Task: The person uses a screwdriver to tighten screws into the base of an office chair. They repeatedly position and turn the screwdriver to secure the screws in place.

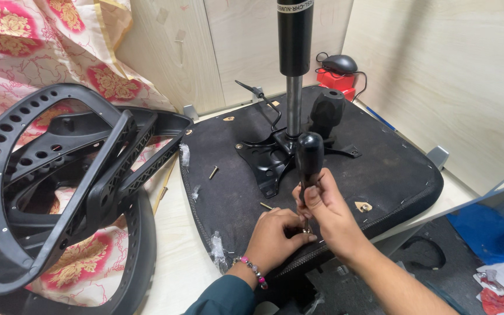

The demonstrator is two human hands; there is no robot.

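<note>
Left hand (278, 236): closed in a pinch at the near edge of the upturned black fabric-covered chair seat (380, 169), fingertips steadying something small at the tool's tip; whether it is a screw cannot be told.
Right hand (328, 213): wrapped around the lower handle of the black-handled screwdriver (309, 157), which stands upright just beside the left hand.
Doing it well: the tool is best kept vertical and pressed down, with the pinching fingers clear of the tip.
Loose brass screws (213, 171): lying on the seat underside, left of the black metal mounting plate (275, 157).
Gas-lift cylinder (294, 52): rising from that plate, mid-seat.
Black perforated plastic backrest frame (59, 186): on the bench's left side, over floral cloth.
</note>
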